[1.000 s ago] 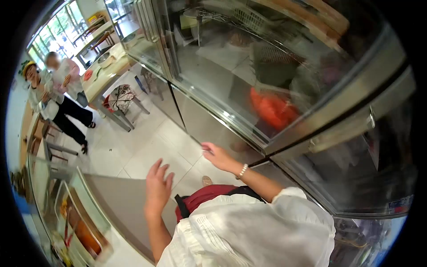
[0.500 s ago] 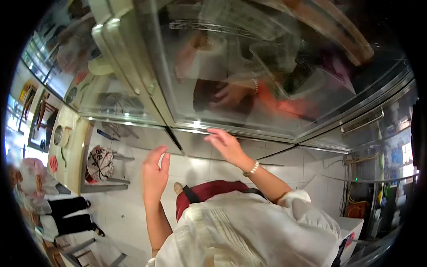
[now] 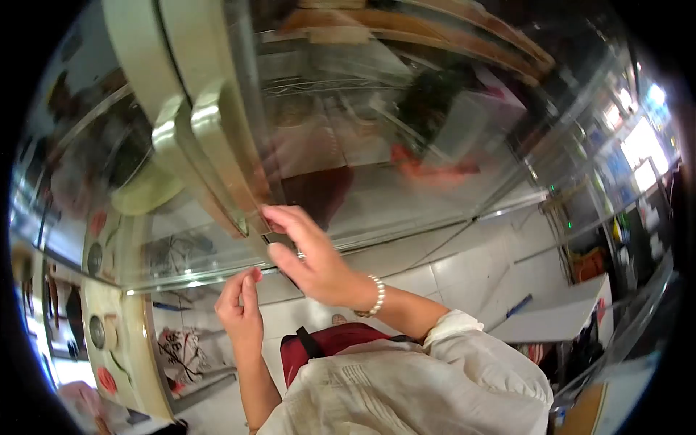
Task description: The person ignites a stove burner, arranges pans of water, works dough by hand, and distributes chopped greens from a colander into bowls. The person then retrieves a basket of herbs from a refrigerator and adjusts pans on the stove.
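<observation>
In front of me stands a glass-door cabinet with two long cream door handles (image 3: 210, 138) side by side. My right hand (image 3: 312, 261), with a pearl bracelet (image 3: 378, 296) at its wrist, is up near the lower end of the right handle. Its fingers stretch toward the door's frame and the thumb stands apart; I cannot tell whether the fingertips touch the frame. Lower left, my left hand (image 3: 239, 308) is closed, thumb and fingertips together near the cabinet's bottom edge. Whether anything is pinched there is too small to see.
A light table (image 3: 138, 348) with a round metal-topped item (image 3: 101, 333) stands at the left. A printed bag (image 3: 181, 355) lies beside it. To the right are a white box-like surface (image 3: 551, 312) and shelves with cables. Reflections cover the glass door (image 3: 406, 210).
My view has come closer to the cabinet. My right hand has moved left and up to the door's edge by the handle. My left hand's fingers have drawn together.
</observation>
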